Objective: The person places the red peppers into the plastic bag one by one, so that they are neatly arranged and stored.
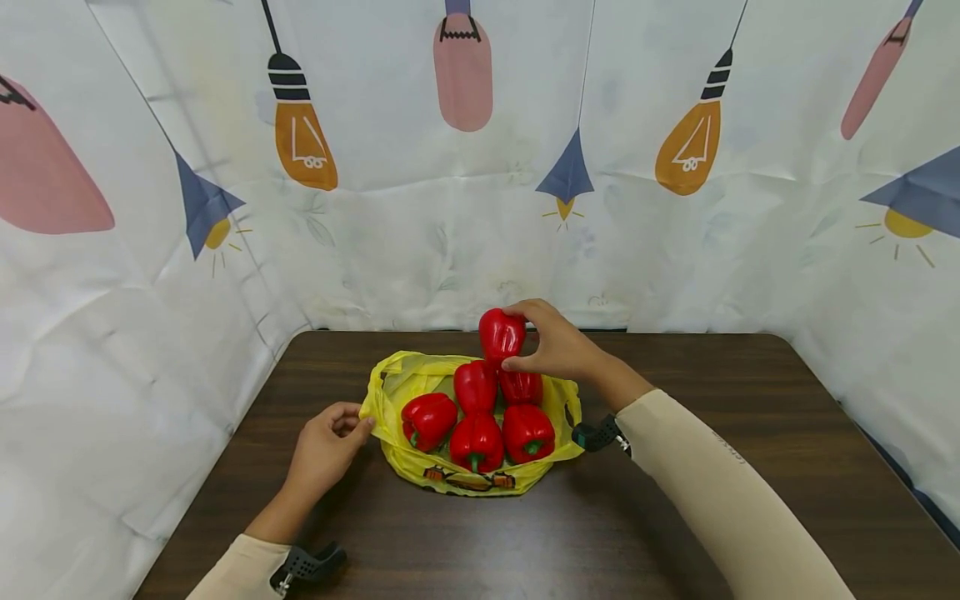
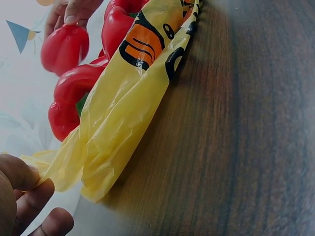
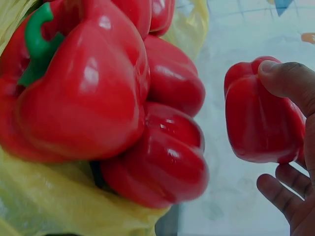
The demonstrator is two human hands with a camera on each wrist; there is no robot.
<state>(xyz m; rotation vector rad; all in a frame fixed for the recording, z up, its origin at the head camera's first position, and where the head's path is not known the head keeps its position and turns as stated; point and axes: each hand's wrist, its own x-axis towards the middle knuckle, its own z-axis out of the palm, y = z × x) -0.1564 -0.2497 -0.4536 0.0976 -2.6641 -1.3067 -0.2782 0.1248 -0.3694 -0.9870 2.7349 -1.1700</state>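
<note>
A yellow plastic bag point(image 1: 543, 473) lies on the table with its mouth spread, several red bell peppers in it. At the bag's left edge, my left hand point(image 1: 326, 450) pinches the thin plastic; the left wrist view shows the thumb and finger on a pulled-out corner. My right hand point(image 1: 558, 346) grips one red bell pepper point(image 3: 263, 118) between thumb and fingers, raised above the back of the pile. Below it, the front peppers point(image 1: 477, 443) show green stems. In the left wrist view, orange and black printing marks the bag point(image 2: 123, 115).
The dark brown wooden table point(image 1: 480, 550) extends around the bag, its back edge close behind. A white cloth point(image 1: 390, 250) printed with lamps and bulbs hangs behind and along both sides. Dark straps point(image 1: 596, 434) circle both wrists.
</note>
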